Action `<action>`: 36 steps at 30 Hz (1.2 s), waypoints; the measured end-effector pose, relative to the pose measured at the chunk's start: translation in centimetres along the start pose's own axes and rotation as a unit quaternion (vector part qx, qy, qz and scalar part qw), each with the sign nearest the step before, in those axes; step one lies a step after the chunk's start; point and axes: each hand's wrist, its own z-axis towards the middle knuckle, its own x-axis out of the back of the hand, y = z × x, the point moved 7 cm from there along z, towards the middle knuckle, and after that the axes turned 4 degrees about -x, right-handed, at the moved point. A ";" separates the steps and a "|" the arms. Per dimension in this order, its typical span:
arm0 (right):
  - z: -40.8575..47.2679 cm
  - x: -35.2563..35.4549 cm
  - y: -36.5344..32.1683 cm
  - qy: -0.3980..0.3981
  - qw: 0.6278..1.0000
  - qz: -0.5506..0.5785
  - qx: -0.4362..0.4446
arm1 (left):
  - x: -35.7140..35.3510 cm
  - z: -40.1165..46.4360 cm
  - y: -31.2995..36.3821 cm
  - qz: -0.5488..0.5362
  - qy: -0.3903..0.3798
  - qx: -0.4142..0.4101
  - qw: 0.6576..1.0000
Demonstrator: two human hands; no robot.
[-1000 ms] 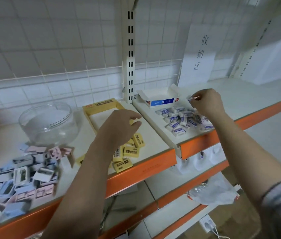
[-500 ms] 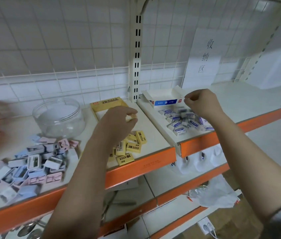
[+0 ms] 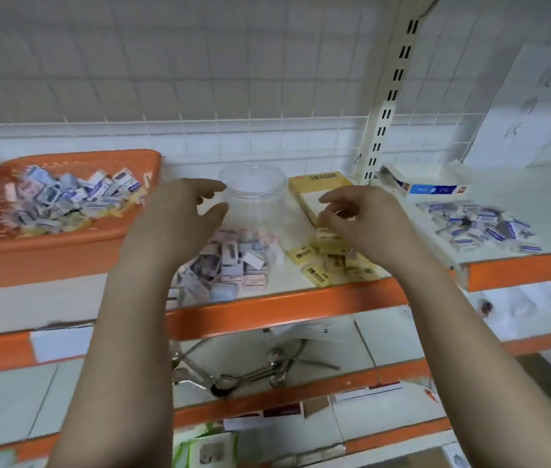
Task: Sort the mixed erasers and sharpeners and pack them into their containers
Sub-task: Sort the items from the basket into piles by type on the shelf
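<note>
An orange basket (image 3: 65, 244) sits at the left end of the shelf (image 3: 301, 302), overhanging the orange front edge, and holds a mixed heap of erasers and sharpeners (image 3: 75, 201) piled toward its back and right side. Just right of it, the left hand (image 3: 179, 224) hovers above the shelf with thumb and fingers spread in a wide curve, holding nothing; its fingertips reach toward a clear round jar (image 3: 254, 194) standing near the back edge, though the blur leaves it unclear whether they touch it. In front of the jar, toward the front edge and partly under the left forearm, lies a pile of pastel sharpeners (image 3: 233, 261) in pink, blue and white. Right of the jar, a yellow box (image 3: 318, 187) lies open with its lid propped at the back. The right hand (image 3: 368, 221) is over the box's front end, fingers curled close together; whether it pinches something small cannot be told from the blurred frame. Below that hand, yellow erasers (image 3: 314, 265) are scattered up to the front edge. Past the slotted upright (image 3: 389, 106), on the next shelf section, a blue-and-white box (image 3: 429, 185) stands open near the back, and blue-and-white erasers (image 3: 480, 224) lie strewn in front of it. A paper sign (image 3: 524, 106) leans against the wire back panel at the far right.
</note>
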 end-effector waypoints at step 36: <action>8.6 -34.1 -25.1 -0.332 0.873 -0.330 0.139 | 16.5 -0.3 -28.2 0.093 -0.033 0.027 0.995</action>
